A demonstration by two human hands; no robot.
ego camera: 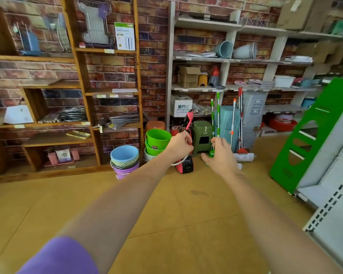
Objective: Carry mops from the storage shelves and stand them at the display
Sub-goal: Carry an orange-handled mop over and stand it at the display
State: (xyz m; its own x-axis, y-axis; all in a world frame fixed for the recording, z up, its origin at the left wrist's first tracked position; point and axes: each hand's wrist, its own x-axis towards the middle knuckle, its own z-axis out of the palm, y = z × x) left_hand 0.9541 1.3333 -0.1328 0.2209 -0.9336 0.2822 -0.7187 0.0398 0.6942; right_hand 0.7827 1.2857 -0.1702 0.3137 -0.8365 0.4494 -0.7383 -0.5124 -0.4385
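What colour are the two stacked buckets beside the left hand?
Bright green buckets, seen in the head view, just left of the left hand.

A housewares shop: price-tagged shelves (107,51) of goods, stacked buckets (124,155) (unsold, nested) on the floor.

At twelve o'clock I see green-banded mop handles (218,113) of shiny metal tubing with glossy plastic grips. At eleven o'clock, the stacked buckets (124,157) look like smooth, slightly glossy plastic. The shelving at ten o'clock (83,76) is varnished wood. The wall (152,56) reads as rough matt brick. The floor (166,224) is matt, board-like.
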